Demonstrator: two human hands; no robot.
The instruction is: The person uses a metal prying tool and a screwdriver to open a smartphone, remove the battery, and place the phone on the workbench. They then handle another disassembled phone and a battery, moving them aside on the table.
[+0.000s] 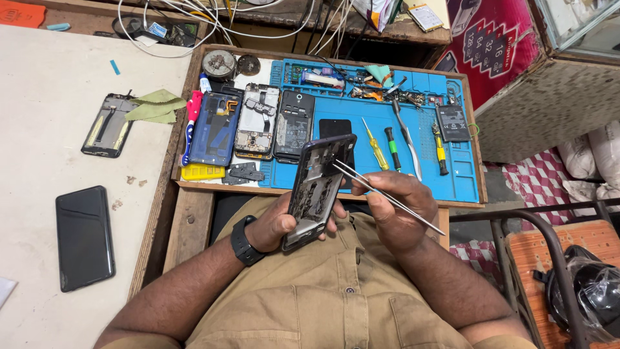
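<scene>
Blue repair mat (413, 148) with 3 opened phones (258, 123), left hand (274, 223) grip holding phone frame (320, 187), right hand (400, 207) pinching tweezers (381, 194)

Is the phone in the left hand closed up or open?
Open: the phone in the left hand shows bare frame and inner parts, its cover off.

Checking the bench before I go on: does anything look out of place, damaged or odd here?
Nothing looks spilled or broken by accident. The left hand holds an opened phone, the right hand tweezers. One stripped phone and a green cloth lie off the blue mat.
</scene>
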